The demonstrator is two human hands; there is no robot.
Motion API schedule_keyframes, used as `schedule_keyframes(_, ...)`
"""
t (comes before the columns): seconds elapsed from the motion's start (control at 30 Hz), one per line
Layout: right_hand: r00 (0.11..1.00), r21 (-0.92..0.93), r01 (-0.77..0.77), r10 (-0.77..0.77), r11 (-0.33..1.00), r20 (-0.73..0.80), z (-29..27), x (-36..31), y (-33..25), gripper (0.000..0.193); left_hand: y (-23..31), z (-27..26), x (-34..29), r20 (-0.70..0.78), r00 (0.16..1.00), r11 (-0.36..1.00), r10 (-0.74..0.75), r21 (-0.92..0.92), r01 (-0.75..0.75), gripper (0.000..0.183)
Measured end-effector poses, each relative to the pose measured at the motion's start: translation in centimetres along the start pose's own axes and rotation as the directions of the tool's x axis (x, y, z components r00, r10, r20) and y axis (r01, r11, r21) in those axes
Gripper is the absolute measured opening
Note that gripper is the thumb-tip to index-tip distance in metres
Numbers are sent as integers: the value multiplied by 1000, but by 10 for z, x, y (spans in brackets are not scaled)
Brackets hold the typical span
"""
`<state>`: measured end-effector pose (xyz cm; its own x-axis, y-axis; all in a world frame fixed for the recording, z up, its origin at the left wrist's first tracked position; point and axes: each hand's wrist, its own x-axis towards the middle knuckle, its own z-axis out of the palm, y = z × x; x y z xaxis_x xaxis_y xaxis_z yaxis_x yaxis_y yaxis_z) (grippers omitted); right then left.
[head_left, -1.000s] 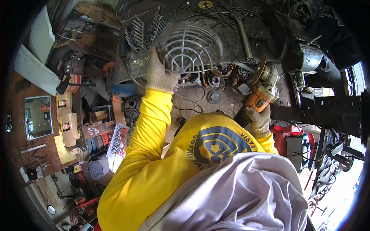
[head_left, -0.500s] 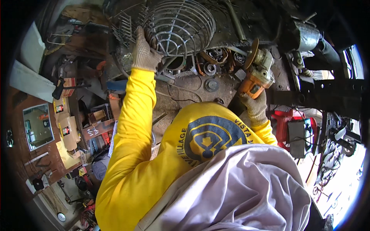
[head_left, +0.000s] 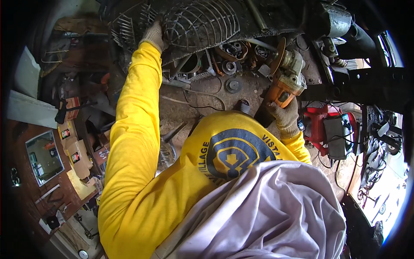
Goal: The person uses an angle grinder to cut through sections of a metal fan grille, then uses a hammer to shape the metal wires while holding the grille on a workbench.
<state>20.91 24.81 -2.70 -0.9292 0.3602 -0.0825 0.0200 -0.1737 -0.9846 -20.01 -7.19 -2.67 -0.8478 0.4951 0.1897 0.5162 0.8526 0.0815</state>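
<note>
At the top of the head view, a wire cage (head_left: 202, 21) seems to rest on the dark desk (head_left: 278, 21), near its front edge — probably so that the desk bears the weight and the left hand (head_left: 154, 35) need only steady it. That gloved hand is at the cage's left side, arm stretched well out. Its fingers run into shadow and dark bars, so I cannot tell whether they pinch the rim or merely lie against it.

The right hand (head_left: 284, 116), also gloved, is wrapped around the rear of an orange grinder (head_left: 290, 84), close to the body. The brown disc (head_left: 278, 56) shows nearly edge-on, at the far end from the wrist and apart from the cage; such a grip likely leaves the sleeve (head_left: 298, 147) clear.

Left of the cage are 2 clusters of rods (head_left: 124, 30); a pipe (head_left: 256, 15) lies to its right. On the floor (head_left: 174, 114), a round part (head_left: 233, 85) sits just beyond the desk's edge.

The cage's far side is cut off by the upper border. The grinder's switch is not discernible, and pale cloth (head_left: 267, 211) covers much of the lower middle.
</note>
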Motion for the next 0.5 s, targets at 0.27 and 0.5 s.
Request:
schedule_keyframes(0.27, 999, 35, 37, -38, 999, 24, 3, 5, 14, 75, 71, -90, -39, 41, 914, 853, -405, -343, 393, 52)
schedule_keyframes(0.5, 996, -23, 44, -42, 999, 77, 11, 17, 5, 74, 111, -51, -155, -304, 939, 977, -161, -185, 108, 58)
